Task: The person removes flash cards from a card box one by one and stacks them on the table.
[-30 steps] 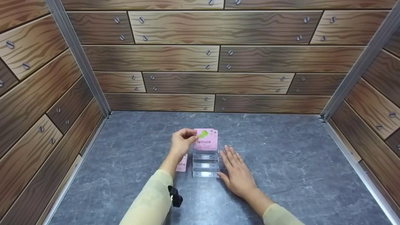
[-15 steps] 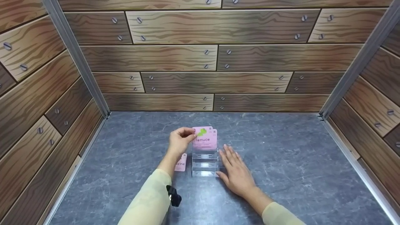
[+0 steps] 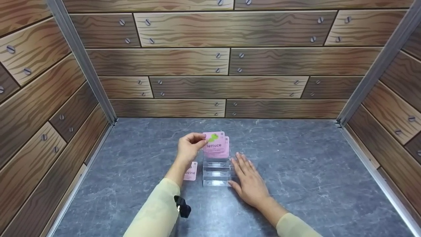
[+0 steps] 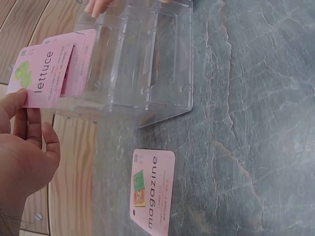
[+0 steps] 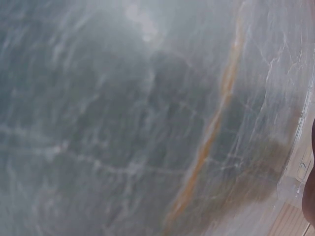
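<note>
My left hand [image 3: 189, 148] pinches the left edge of a pink card printed "lettuce" [image 3: 215, 140], thumb in front. Behind that card, a second pink card [image 4: 81, 61] stands in the back tier of a clear plastic stepped holder [image 3: 216, 177]. The holder's front tiers hold no cards. With fingers stretched out, my right hand [image 3: 248, 181] lies against the holder's right side. Left of the holder, a pink "magazine" card [image 4: 152, 189] lies flat on the table. Only a dark sliver of the right hand [image 5: 309, 196] enters the right wrist view.
Grey marble-patterned tabletop [image 3: 312, 171] surrounds the holder. Wood-plank-patterned panels [image 3: 184, 62] enclose it at the back and both sides, with metal corner posts [image 3: 79, 59] between them. A black strap [image 3: 182, 206] sits on the left sleeve.
The "lettuce" card has risen slightly in my left hand, so more of it stands above the card behind. My right hand stays in place by the holder.
</note>
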The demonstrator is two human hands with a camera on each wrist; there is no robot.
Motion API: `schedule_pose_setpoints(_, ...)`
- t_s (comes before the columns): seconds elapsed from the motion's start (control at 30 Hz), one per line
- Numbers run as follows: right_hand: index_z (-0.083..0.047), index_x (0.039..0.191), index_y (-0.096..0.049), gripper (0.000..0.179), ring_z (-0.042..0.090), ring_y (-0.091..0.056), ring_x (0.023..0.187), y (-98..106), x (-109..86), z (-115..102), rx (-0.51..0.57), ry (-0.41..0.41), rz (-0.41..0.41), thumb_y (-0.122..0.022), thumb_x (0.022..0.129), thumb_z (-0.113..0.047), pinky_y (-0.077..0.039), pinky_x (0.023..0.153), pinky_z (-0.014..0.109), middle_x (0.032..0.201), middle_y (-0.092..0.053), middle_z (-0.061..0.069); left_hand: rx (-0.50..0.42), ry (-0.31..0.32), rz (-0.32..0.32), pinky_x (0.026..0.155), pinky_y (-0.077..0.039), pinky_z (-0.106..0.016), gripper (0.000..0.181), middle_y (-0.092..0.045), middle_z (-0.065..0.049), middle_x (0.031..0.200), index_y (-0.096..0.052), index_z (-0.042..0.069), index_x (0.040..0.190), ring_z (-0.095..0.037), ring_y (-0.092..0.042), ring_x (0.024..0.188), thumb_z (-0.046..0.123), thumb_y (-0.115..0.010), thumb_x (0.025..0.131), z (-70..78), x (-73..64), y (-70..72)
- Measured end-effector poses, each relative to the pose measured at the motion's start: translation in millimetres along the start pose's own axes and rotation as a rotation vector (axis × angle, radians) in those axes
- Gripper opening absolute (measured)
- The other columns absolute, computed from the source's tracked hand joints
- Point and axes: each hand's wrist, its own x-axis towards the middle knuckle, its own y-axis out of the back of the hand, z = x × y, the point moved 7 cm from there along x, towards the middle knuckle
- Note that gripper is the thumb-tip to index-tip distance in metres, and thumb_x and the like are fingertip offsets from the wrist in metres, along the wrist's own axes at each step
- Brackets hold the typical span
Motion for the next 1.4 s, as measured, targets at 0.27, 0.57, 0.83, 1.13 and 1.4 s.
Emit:
schedule_pose_setpoints(0.27,-0.003,0.164,-0.036,0.08,0.037,-0.023,0.159,1,0.1,1,-0.004,0.006,-0.001,-0.066,0.103,-0.045,-0.027,0.124,0.057,0.173,-0.023,0.019,0.008,0.004,0.001,0.074,-0.055,-0.023,0.013,-0.074,-0.006,0.093,-0.079,0.0,0.101,-0.015,-0.065,0.087,-0.004,-0.082,0.089,6.6,-0.2,0.7)
schedule_pose_setpoints(0.57,-0.003,0.164,-0.035,0.081,0.036,-0.02,0.159,-1,0.5,1,-0.011,0.001,-0.017,-0.065,0.103,-0.047,-0.025,0.125,0.056,0.173,-0.023,0.019,-0.009,-0.003,-0.014,0.074,-0.055,-0.022,0.014,-0.074,-0.006,0.093,-0.079,-0.002,0.102,-0.014,-0.065,0.087,-0.004,-0.081,0.089,12.1,-2.7,2.0)
schedule_pose_setpoints(0.83,-0.002,0.164,-0.036,0.08,0.037,-0.021,0.159,0,1.3,0,-0.015,0.002,-0.014,-0.067,0.103,-0.045,-0.026,0.125,0.056,0.173,-0.023,0.02,-0.038,0.005,-0.019,0.073,-0.057,-0.024,0.014,-0.074,-0.01,0.095,-0.078,-0.002,0.104,-0.015,-0.065,0.085,-0.005,-0.08,0.09,13.3,-5.2,7.4)
schedule_pose_setpoints(1.13,-0.004,0.166,-0.032,0.081,0.034,-0.018,0.16,-2,0.8,2,-0.007,-0.007,-0.046,-0.063,0.104,-0.047,-0.023,0.127,0.054,0.175,-0.019,0.017,-0.057,0.011,-0.003,0.071,-0.057,-0.024,0.014,-0.074,-0.008,0.093,-0.078,-0.002,0.104,-0.015,-0.065,0.085,-0.004,-0.08,0.09,11.8,-7.3,16.1)
schedule_pose_setpoints(1.4,-0.003,0.163,-0.037,0.081,0.037,-0.023,0.159,0,0.8,0,-0.005,0.007,0.012,-0.068,0.102,-0.046,-0.028,0.123,0.058,0.173,-0.024,0.019,-0.047,0.005,0.001,0.075,-0.06,-0.032,0.014,-0.074,-0.009,0.094,-0.078,-0.002,0.104,-0.016,-0.066,0.085,-0.004,-0.08,0.09,13.1,-8.7,21.0)
